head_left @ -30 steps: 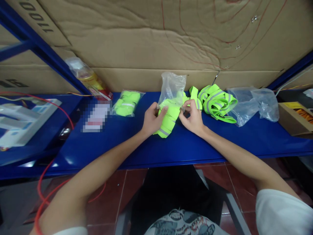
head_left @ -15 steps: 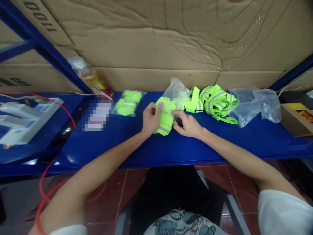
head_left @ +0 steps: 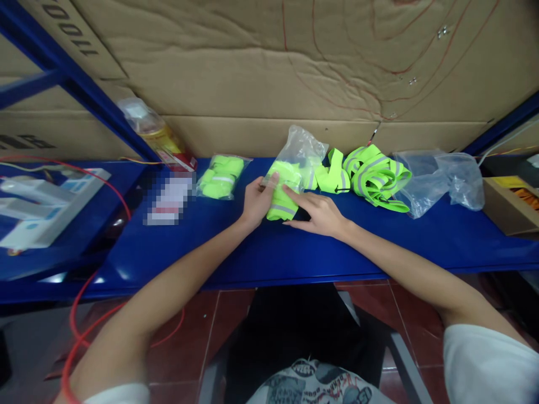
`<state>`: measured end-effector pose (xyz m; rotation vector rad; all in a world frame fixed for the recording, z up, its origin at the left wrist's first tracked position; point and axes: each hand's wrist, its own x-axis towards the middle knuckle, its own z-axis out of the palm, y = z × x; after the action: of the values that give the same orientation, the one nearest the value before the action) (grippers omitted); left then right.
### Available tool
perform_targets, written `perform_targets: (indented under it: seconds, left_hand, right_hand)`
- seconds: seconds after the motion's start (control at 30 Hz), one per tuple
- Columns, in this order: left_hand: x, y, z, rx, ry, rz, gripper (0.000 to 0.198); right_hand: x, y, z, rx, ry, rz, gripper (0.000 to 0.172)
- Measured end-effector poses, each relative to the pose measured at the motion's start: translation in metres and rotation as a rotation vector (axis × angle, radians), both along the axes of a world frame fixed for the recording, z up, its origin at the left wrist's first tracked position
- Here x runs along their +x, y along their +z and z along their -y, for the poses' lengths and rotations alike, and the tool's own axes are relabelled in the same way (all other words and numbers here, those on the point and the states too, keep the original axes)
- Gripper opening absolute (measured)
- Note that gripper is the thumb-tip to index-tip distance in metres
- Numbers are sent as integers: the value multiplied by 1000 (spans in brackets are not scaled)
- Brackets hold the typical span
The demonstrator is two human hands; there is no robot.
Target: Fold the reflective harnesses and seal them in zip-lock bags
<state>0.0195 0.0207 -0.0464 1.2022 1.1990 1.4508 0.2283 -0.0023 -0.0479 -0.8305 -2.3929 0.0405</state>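
A folded neon-yellow reflective strap (head_left: 281,206) lies partly inside a clear plastic bag (head_left: 301,147), its grey-striped end sticking out toward me. My left hand (head_left: 257,201) grips the bag's mouth and the strap from the left, thumb on top. From the right, my right hand (head_left: 318,212) reaches in with its fingers apart; the index finger touches the top of the strap and the thumb sits near its lower end. Just beyond lie more loose reflective straps (head_left: 374,177) in a heap. A filled bag (head_left: 222,177) with a folded strap rests to the left of my left hand.
Crumpled clear bags (head_left: 446,179) and a cardboard box (head_left: 507,207) are at the right. A wrapped bottle (head_left: 158,134) stands at the back left, with a blurred-out paper (head_left: 168,202) before it. Cardboard (head_left: 236,73) backs the blue shelf (head_left: 337,258). A red cable (head_left: 76,314) hangs left.
The strap has slid a little farther into the bag. My right hand has gone from pinching near the bag's edge to spread fingers on the strap. My left hand keeps its hold.
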Motion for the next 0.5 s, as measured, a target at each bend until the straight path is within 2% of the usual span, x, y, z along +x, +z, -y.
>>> perform_targets:
  seconds: [0.13, 0.27, 0.33, 0.43, 0.5]
  left_hand:
    - [-6, 1, -4, -63, -97, 82, 53]
    - [-12, 5, -3, -220, -348, 251, 41]
    - [-14, 6, -2, -221, -437, 303, 39]
    - [-14, 3, -1, -135, -475, 297, 51]
    - [-12, -2, -1, -76, -446, 239, 64]
  right_hand:
    - [4, 0, -3, -95, 40, -84, 76]
    - [13, -3, -12, -242, -38, -264, 70]
    - [18, -6, -20, -270, -73, -345, 67]
    - [21, -10, -29, -299, -79, -439, 65]
    - [20, -11, -31, -328, -71, -484, 64]
